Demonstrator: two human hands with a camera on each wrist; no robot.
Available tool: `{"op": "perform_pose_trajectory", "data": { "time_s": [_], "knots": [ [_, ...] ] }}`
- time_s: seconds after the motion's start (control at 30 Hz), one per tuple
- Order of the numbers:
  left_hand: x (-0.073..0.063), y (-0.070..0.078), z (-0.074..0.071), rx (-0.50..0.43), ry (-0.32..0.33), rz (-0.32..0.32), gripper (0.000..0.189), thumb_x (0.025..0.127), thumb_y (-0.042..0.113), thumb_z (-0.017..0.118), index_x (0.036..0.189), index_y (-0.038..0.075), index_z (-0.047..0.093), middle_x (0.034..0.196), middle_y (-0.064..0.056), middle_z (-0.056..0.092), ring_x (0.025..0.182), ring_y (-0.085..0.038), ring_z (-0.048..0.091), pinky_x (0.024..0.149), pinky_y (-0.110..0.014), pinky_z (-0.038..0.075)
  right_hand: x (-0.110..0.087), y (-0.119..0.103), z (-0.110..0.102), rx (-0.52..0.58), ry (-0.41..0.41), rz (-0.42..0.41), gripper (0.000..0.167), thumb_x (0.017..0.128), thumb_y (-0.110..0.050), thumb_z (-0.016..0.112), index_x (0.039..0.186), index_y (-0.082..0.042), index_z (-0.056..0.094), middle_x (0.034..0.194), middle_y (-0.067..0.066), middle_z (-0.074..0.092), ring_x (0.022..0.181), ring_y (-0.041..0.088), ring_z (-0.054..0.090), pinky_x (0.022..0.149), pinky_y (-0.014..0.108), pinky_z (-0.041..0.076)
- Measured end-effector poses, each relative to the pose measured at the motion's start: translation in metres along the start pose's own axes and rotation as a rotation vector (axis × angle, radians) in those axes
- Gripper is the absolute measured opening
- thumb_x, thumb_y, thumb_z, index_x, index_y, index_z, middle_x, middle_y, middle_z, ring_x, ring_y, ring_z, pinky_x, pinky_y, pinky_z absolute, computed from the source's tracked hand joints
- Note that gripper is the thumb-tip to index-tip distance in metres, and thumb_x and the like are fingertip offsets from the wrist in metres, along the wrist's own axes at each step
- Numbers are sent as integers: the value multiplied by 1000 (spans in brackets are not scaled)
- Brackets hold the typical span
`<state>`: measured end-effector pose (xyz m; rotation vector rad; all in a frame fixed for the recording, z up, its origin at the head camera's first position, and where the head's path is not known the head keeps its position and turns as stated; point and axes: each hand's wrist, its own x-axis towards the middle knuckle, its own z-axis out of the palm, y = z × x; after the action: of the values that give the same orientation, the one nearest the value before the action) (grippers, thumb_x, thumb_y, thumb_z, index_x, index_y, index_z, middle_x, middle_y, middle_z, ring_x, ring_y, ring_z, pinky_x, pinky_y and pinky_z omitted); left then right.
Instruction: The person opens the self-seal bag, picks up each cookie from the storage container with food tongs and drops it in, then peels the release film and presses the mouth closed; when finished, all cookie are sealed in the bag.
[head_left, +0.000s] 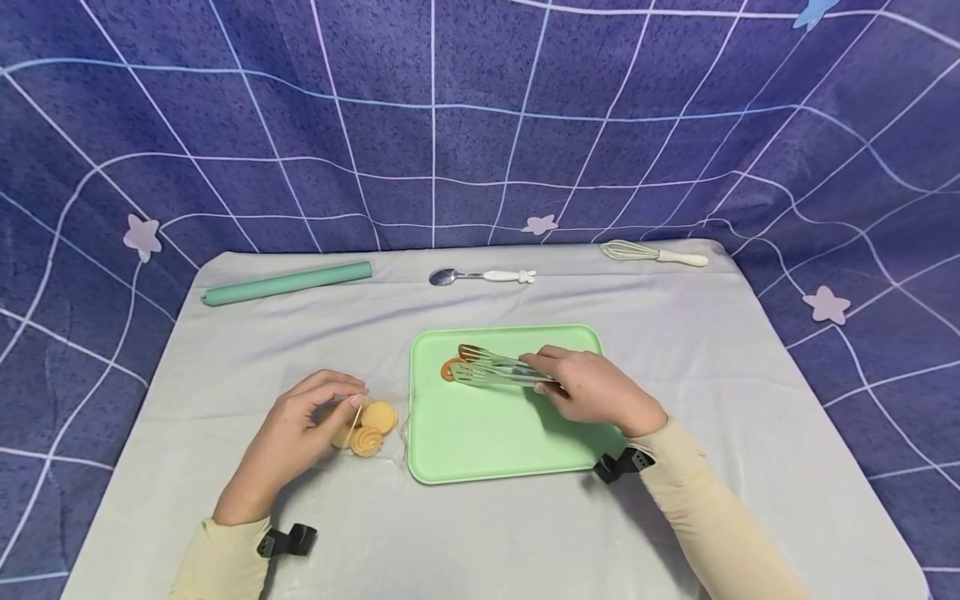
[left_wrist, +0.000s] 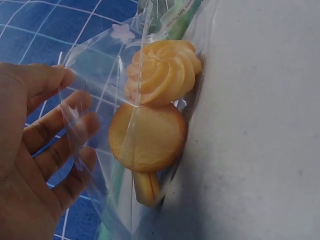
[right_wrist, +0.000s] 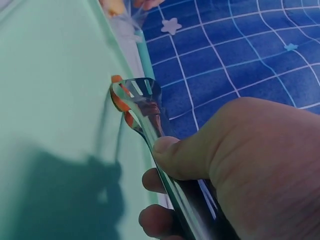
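My left hand (head_left: 288,437), on the left of the table, pinches the edge of a clear plastic bag (left_wrist: 92,170) between thumb and forefinger, the other fingers loosely bent. Inside the bag are a swirled cookie (left_wrist: 162,70), a round smooth cookie (left_wrist: 147,137) and a stick-shaped piece (left_wrist: 146,189). My right hand (head_left: 596,387) grips metal slotted tongs (right_wrist: 150,117) over a light green tray (head_left: 495,442). The tongs' heads are at an orange ring-shaped piece (head_left: 447,370) near the tray's upper left; in the right wrist view it lies between them.
Along the table's back edge lie a teal cylinder (head_left: 288,284), a spoon with a white handle (head_left: 502,276) and a whisk (head_left: 633,251). Behind them hangs a blue grid-patterned cloth (head_left: 480,142). A pale cloth (head_left: 480,542) covers the table.
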<state>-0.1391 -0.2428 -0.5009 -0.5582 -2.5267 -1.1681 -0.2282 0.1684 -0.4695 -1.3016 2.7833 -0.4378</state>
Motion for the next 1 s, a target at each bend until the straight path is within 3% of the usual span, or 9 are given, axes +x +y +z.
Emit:
{"op": "perform_pose_trajectory", "data": {
  "time_s": [0.2,0.47,0.77,1.0],
  "knots": [
    [2,0,0,-3,6,9,16,94,5,74,105,15,76,113,9,67,108,-13,62,86,-16,45,-6,2,-5,20,4,7,43,98,-16,68,140,-7,60,111,-1,64,74,9,54,75,35,55],
    [2,0,2,7,0,3,17,95,7,74,106,20,76,114,10,67,108,-12,62,83,-20,48,-4,2,-3,9,-14,-1,50,96,-17,69,144,-10,57,122,1,63,67,6,51,68,32,53],
    [0,1,0,15,-8,-16,16,95,8,73,106,20,76,114,12,66,108,-10,61,79,-26,50,-1,-1,8,-32,0,-47,42,98,-13,66,139,-10,60,110,-1,62,61,9,49,58,30,49],
    [-1,0,-2,20,2,-11,18,95,8,74,107,22,76,114,11,67,108,-11,61,78,-31,51,-13,-2,9,76,-16,-48,44,102,-18,63,144,-10,56,116,-2,61,72,7,53,70,30,51]
  ]
}}
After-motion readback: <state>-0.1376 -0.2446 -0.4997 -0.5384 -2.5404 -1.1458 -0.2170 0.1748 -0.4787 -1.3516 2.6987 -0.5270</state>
